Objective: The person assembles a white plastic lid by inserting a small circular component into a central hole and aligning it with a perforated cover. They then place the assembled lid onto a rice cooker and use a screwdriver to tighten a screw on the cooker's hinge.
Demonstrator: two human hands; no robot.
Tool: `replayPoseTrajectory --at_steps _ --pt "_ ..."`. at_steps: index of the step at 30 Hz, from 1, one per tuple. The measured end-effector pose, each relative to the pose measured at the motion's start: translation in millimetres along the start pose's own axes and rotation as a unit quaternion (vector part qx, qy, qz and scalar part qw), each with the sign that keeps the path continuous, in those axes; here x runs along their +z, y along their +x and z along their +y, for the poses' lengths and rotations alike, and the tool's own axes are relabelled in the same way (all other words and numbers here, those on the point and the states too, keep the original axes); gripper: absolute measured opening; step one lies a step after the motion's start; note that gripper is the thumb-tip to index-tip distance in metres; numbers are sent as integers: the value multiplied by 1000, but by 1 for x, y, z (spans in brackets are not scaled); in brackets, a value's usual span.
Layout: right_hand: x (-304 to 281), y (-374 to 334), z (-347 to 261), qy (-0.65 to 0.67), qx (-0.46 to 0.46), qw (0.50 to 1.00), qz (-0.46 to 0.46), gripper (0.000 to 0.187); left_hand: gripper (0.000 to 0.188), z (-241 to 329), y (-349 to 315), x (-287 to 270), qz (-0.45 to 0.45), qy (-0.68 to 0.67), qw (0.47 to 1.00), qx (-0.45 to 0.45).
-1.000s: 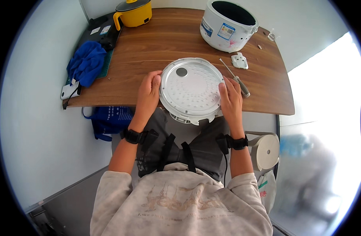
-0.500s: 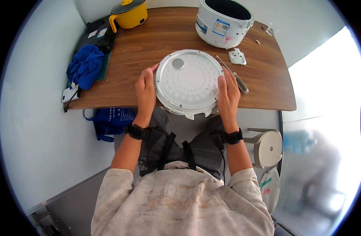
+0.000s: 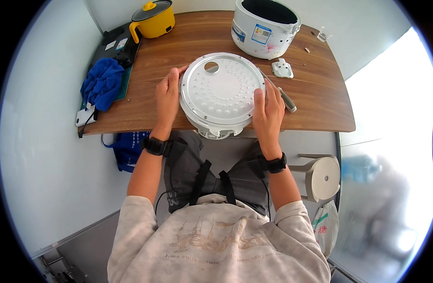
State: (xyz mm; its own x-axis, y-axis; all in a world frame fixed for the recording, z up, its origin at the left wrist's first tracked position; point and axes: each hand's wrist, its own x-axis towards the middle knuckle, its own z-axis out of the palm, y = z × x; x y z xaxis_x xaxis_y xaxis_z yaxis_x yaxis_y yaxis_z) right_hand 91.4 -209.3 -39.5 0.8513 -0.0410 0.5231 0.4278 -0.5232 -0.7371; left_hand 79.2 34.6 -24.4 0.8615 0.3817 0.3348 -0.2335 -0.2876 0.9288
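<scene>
Round white lid (image 3: pixel 223 92) sits at the centre of the frame, over the near edge of the wooden surface (image 3: pixel 160 70), its dimpled face turned up toward you. Your left hand (image 3: pixel 167 96) and right hand (image 3: pixel 269 109) grip it at opposite sides, the right thumb lying on the rim and the other fingers wrapped at the edge (how far they reach underneath, you cannot tell from this view). For a steady hold, it seems best to press evenly with both palms, since the notched lower rim overhangs the surface and could dip toward you. Mind the screwdriver (image 3: pixel 288 101), just beside your right fingers; a wide turn could knock it. The small white fitting (image 3: pixel 283 69) and the open cooker body (image 3: pixel 254 45), top and right of centre, stand apart from the lid; small, level movements should avoid both.
</scene>
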Motion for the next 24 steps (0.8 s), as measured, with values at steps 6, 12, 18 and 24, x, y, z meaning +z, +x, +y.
replayPoseTrajectory --at_steps 6,12,18,24 --pt "2 -7 -9 -23 7 1000 10 51 55 -11 1 -3 -14 -11 1000 -25" --pt "-14 -2 -29 -53 37 998 -27 53 56 -17 -7 -1 2 -72 996 -60" --pt "-5 -9 -27 -31 59 997 -30 49 53 -42 -9 0 -8 -88 993 -77" --pt "-2 -3 -1 -33 8 998 -60 45 43 -34 -25 7 53 63 997 13"
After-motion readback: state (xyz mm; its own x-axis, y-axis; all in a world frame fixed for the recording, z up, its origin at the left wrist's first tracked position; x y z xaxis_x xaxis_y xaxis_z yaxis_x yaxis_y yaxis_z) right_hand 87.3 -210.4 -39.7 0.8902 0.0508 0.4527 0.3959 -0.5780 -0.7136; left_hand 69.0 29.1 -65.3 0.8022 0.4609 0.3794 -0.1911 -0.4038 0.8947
